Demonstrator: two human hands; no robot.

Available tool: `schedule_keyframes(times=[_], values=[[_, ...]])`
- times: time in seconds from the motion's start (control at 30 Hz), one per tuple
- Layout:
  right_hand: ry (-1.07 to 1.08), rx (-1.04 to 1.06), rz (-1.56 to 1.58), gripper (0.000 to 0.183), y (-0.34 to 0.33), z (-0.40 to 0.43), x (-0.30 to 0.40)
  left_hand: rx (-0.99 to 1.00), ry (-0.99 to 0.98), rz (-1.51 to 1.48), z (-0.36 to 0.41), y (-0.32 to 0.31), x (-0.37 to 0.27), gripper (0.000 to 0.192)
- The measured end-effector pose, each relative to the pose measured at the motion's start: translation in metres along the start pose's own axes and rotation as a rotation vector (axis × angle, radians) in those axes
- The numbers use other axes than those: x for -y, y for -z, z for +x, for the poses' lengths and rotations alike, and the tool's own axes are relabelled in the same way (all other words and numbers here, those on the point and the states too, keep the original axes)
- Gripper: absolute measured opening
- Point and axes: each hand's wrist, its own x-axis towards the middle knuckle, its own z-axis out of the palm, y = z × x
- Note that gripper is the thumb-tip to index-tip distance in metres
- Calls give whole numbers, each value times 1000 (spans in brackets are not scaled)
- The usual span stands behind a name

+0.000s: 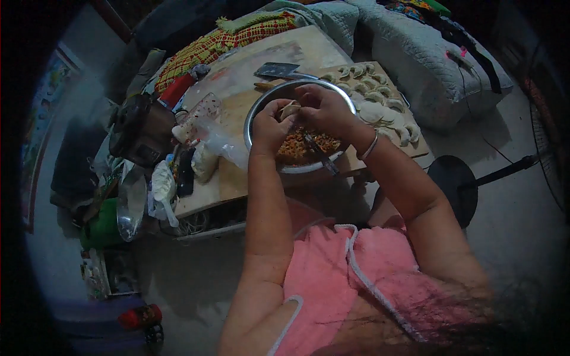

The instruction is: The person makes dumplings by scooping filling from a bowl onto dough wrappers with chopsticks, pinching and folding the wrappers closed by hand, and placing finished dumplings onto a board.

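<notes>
Above a metal bowl (247,129), my left hand (269,127) holds a dumpling (289,110) in its fingertips. My right hand (327,109) meets it from the other side, with fingers bent at the dumpling's edge; its exact grip is partly hidden. Chopped orange-brown filling (294,149) lies in the bowl. A dark-handled utensil (321,153) rests in the filling and leans over the near rim. To the right, folded dumplings (375,96) sit in rows on a wooden board (412,144), beside a stack of flat round wrappers (372,112).
A cleaver (276,70) lies behind the bowl. Plastic bags (222,142), a bag of white powder (163,182) and a dark appliance (144,129) crowd the table's left side. A black pan (454,189) is at the right, below a quilted cover (414,58).
</notes>
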Motion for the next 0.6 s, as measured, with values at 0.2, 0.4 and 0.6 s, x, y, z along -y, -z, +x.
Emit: schedule_keyframes(times=[0.2,0.4,0.6], values=[[-126,56,53,30,4,4,-7,-22,-2,-80,1,-2,2,26],[40,-14,-41,21,4,3,-6,-4,0,-195,1,-2,3,28],[45,-51,-105,14,0,-2,5,4,35,-216,0,0,1,29]])
